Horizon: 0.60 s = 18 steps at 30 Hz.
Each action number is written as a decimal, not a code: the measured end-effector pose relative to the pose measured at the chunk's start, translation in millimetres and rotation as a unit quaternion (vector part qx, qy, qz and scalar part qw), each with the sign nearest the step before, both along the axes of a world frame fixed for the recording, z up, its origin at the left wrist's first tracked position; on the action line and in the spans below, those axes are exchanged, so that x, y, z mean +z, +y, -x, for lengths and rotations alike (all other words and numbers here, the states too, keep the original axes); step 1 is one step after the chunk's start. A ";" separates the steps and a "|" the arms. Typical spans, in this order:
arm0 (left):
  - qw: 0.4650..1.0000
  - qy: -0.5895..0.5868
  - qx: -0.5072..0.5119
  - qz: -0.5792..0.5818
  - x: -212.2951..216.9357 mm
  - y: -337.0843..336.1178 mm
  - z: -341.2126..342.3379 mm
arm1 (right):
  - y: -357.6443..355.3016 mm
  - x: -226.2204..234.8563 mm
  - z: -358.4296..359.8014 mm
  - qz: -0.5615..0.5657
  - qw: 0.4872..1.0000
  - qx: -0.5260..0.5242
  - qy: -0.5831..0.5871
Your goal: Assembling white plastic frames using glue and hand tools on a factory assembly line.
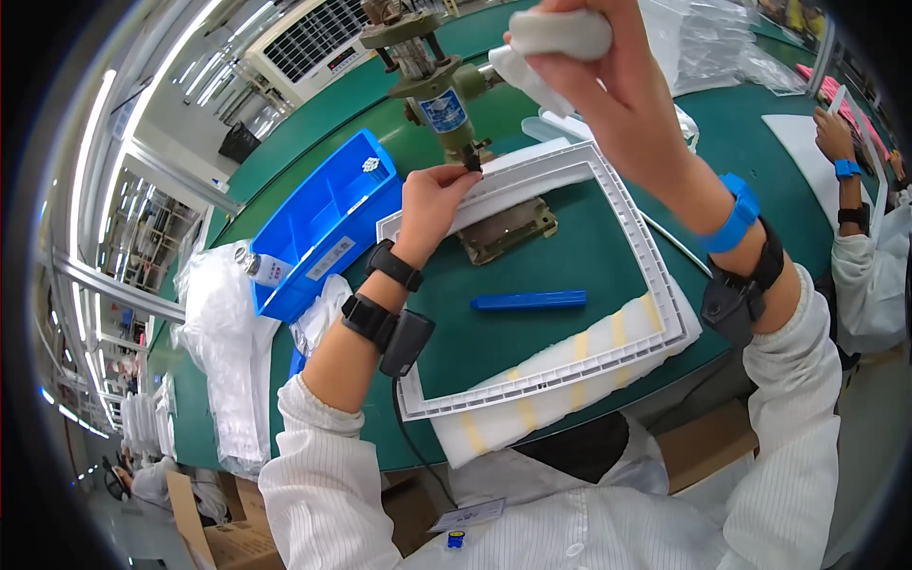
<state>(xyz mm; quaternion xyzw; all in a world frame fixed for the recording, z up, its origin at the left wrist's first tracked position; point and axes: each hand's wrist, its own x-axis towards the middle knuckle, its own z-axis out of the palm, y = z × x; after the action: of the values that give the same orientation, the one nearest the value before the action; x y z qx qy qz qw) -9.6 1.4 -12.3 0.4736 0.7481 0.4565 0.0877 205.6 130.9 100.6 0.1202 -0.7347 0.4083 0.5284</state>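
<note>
The person's left hand pinches the far edge of a large white rectangular plastic frame, fingertips closed on its rim right under the nose of a small green metal bench press, apparently to keep that spot lined up with the tool. The frame lies flat on the green table, its near edge resting on a white cloth pad with pale yellow stripes (probably there to spare the surface from scratches). The right hand is raised on the far side, clenched around the press's white cloth-wrapped lever handle, which sits high.

Inside the frame's opening, on the bare table, lies a slim blue plastic bar, touching nothing. To the left stands a blue plastic bin holding a few small white parts, just beside the left hand for easy reach. Crumpled clear plastic bags lie further left. At the far right, another person's hand works at a white sheet.
</note>
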 end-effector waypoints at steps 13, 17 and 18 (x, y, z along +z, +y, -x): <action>1.000 0.007 0.012 -0.015 0.5 -0.8 -5.6 | -3.9 -1.1 7.2 -0.025 0.997 -0.062 0.038; 1.000 0.026 0.009 -0.015 1.4 -0.6 -8.2 | 0.9 -31.5 -0.9 -0.030 0.998 0.007 0.054; 1.000 0.025 0.010 -0.015 1.1 -0.8 -8.2 | 0.7 -33.6 -2.0 -0.032 0.997 -0.017 0.062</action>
<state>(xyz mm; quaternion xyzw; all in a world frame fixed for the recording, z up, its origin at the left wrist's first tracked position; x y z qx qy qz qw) -1.4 0.6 -11.1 0.4787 0.7477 0.4566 0.0572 207.6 131.6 67.0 0.1498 -0.7150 0.3673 0.5756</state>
